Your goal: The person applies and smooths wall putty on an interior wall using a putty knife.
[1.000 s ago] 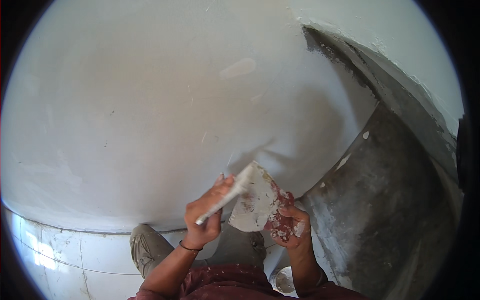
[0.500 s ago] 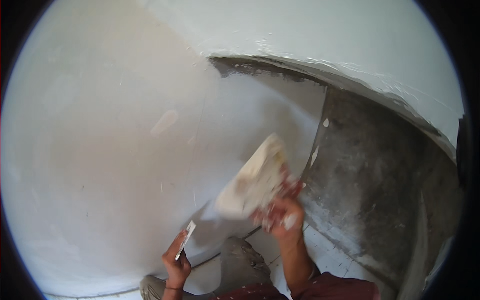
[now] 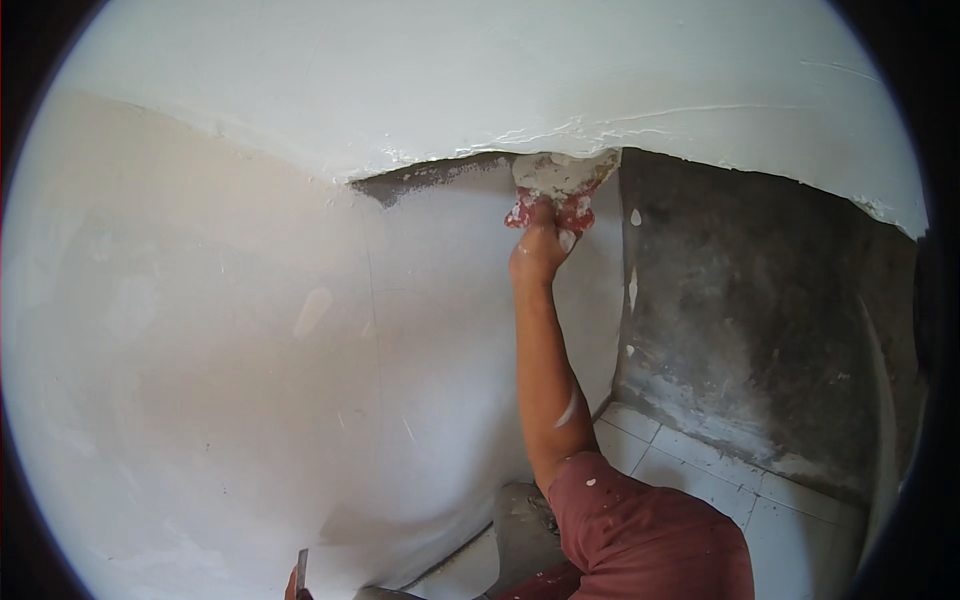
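Observation:
My right hand (image 3: pixel 540 250) grips a broad, red-handled putty knife (image 3: pixel 560 178) smeared with cream-coloured putty. Its blade meets the lower edge of the white coated band (image 3: pixel 480 70), by the corner where the pale wall joins a dark grey wall. Fingers are wrapped round the handle, and the arm is stretched out. Only a bit of my left hand (image 3: pixel 291 583) shows at the bottom edge, closed on a thin, flat scraper (image 3: pixel 302 570) seen edge-on. A bare grey strip (image 3: pixel 420 177) lies left of the putty knife, under the ragged edge of the coating.
The pale wall (image 3: pixel 250 400) fills the left side, with faint smudges and scratches. To the right stands the dark grey wall (image 3: pixel 740 290), spotted with white. White floor tiles (image 3: pixel 690 470) lie below it. My bent knee (image 3: pixel 525 520) is close to the pale wall.
My right hand has carried the putty knife up and away from me to the wall, at the coating's edge. My left hand has dropped towards the bottom edge with the scraper.

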Demonstrator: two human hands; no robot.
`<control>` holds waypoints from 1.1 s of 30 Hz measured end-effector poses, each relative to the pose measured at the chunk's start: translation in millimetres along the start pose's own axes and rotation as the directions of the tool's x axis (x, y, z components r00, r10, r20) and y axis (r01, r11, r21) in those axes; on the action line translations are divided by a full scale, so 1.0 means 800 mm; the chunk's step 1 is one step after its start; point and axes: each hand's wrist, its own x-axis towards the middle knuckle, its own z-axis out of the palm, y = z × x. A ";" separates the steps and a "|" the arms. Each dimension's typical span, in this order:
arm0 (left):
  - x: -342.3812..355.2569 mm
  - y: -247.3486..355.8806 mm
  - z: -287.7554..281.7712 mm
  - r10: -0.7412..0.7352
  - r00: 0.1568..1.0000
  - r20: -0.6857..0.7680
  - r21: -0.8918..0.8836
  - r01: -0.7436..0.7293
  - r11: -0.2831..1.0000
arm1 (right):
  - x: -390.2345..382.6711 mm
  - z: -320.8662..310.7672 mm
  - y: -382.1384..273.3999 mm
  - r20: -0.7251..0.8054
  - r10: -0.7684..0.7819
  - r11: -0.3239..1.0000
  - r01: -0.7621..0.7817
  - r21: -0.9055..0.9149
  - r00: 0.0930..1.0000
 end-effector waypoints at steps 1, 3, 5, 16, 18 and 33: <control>-0.007 -0.006 -0.015 0.002 1.000 -0.002 0.007 -0.002 1.000 | -0.001 0.014 -0.005 -0.023 0.063 0.997 -0.062 0.050 0.998; -0.019 -0.013 -0.040 -0.191 0.981 0.013 0.120 0.189 0.975 | -0.006 0.045 -0.016 -0.016 0.086 0.992 -0.084 0.095 0.996; -0.032 -0.015 -0.057 -0.133 0.989 -0.068 0.089 0.138 0.986 | -0.023 0.078 -0.026 -0.065 0.208 0.969 -0.196 0.148 0.976; 0.014 0.043 -0.038 0.036 0.973 -0.227 0.047 -0.026 0.999 | -0.218 0.153 -0.092 0.112 -0.164 0.956 0.186 -0.225 0.980; 0.016 0.056 -0.020 0.034 0.973 -0.230 -0.029 -0.041 0.999 | -0.226 0.109 -0.111 0.190 0.118 0.990 -0.101 -0.093 0.975; -0.092 0.088 0.157 -0.248 0.650 0.718 -0.663 0.747 0.038 | -0.085 -0.457 -0.472 -0.416 0.572 0.526 -0.705 -0.476 0.707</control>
